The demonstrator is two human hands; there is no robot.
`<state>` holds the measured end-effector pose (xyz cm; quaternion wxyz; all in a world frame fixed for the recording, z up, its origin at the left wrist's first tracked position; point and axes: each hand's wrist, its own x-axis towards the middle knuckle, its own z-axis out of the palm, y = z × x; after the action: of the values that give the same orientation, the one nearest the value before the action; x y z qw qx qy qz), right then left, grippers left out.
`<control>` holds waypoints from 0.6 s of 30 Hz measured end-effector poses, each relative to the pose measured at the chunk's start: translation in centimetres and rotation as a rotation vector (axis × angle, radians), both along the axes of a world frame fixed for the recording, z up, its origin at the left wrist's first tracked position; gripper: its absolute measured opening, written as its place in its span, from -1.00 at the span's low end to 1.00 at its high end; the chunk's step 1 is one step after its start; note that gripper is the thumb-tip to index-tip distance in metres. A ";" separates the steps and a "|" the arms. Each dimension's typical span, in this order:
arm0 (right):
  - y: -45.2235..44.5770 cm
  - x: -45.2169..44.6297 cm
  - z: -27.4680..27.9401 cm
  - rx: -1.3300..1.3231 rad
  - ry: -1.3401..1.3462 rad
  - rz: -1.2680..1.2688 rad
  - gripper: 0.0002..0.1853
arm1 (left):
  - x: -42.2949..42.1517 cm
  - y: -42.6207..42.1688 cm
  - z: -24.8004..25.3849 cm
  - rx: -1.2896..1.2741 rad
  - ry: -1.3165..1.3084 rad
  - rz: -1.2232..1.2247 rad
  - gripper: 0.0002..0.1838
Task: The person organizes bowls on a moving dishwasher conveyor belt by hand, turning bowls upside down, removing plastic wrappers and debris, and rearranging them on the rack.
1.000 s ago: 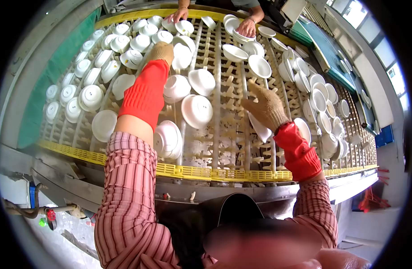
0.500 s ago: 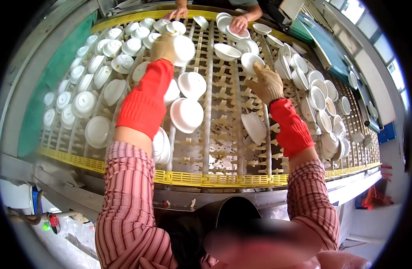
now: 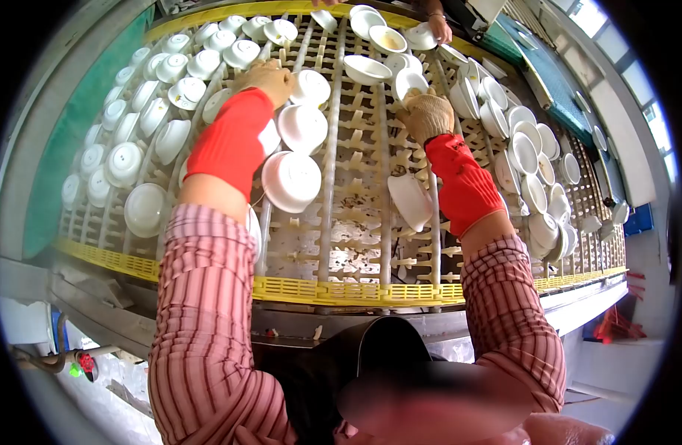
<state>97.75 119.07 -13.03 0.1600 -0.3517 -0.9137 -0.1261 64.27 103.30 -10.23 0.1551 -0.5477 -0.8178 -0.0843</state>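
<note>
My left hand (image 3: 265, 81), in a tan glove with a red cuff, is curled among the bowls at upper left-centre; anything inside its fingers is hidden. Just right of it an upside-down white bowl (image 3: 310, 88) rests on the pegged rack (image 3: 356, 178). Below that are two more upturned bowls, a middle one (image 3: 302, 127) and a larger one (image 3: 291, 182). My right hand (image 3: 427, 115), gloved the same way, has its fingertips closed on the rim of a white bowl (image 3: 409, 81). An oval bowl (image 3: 367, 70) sits to the left of this rim.
Upturned bowls (image 3: 125, 164) stand in rows at left. Many tilted bowls (image 3: 524, 152) crowd the right. A tipped dish (image 3: 410, 202) lies below my right hand. Another person's hand (image 3: 439, 28) is by a bowl at the far edge. A yellow guard (image 3: 341, 291) borders the near side.
The rack and its bowls have shifted left in view. My right hand has moved up to a bowl and closed on its rim. The other person's hands have moved apart.
</note>
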 end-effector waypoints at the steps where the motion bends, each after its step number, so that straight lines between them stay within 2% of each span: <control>1: 0.3 -0.1 0.0 -0.046 -0.012 -0.027 -0.54 | -0.3 -0.2 -0.1 -0.080 -0.192 0.062 -0.48; 3: -0.4 -0.5 1.8 -0.285 0.048 -0.084 -0.51 | 0.3 -1.5 -0.2 -0.081 -0.105 -0.024 -0.46; 4: -1.4 -0.1 2.3 -0.361 0.241 -0.110 -0.49 | 0.9 -2.5 -0.2 -0.080 -0.064 -0.064 -0.43; 5: -1.7 0.3 2.8 -0.625 0.433 -0.043 -0.46 | 1.2 -3.1 -0.3 -0.080 -0.024 -0.106 -0.41; 7: -2.4 1.5 3.9 -1.141 0.818 0.094 -0.38 | 2.0 -3.6 0.0 -0.117 -0.206 -0.156 -0.37; 8: -4.5 0.9 5.0 -1.454 1.193 0.069 -0.37 | 2.9 -4.2 0.0 -0.115 -0.310 -0.140 -0.37; 9: -5.6 0.8 5.2 -1.630 1.354 0.197 -0.30 | 3.9 -4.9 0.5 -0.110 -0.410 -0.123 -0.37; 10: -5.9 0.7 5.3 -1.709 1.319 0.208 -0.31 | 5.0 -5.3 1.2 -0.130 -0.385 -0.115 -0.42; 12: -3.6 0.6 3.0 -1.841 1.176 0.286 -0.37 | 7.6 -5.9 2.0 0.006 -0.264 -0.205 -0.46; 14: -0.3 1.5 1.5 -1.259 0.869 0.105 -0.47 | 9.9 -6.0 3.3 0.072 -0.134 -0.249 -0.56; 16: -0.5 2.9 4.4 -0.498 0.471 -0.038 -0.36 | 10.6 -4.2 3.1 0.174 -0.024 -0.323 -0.61; 18: 0.7 4.2 5.4 -0.177 0.387 -0.150 -0.30 | 11.5 -1.8 3.0 0.218 0.048 -0.337 -0.67</control>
<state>101.94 119.77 -7.67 0.2913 -0.4489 -0.8447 0.0130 75.81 101.50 -7.19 0.2167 -0.6585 -0.6968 -0.1840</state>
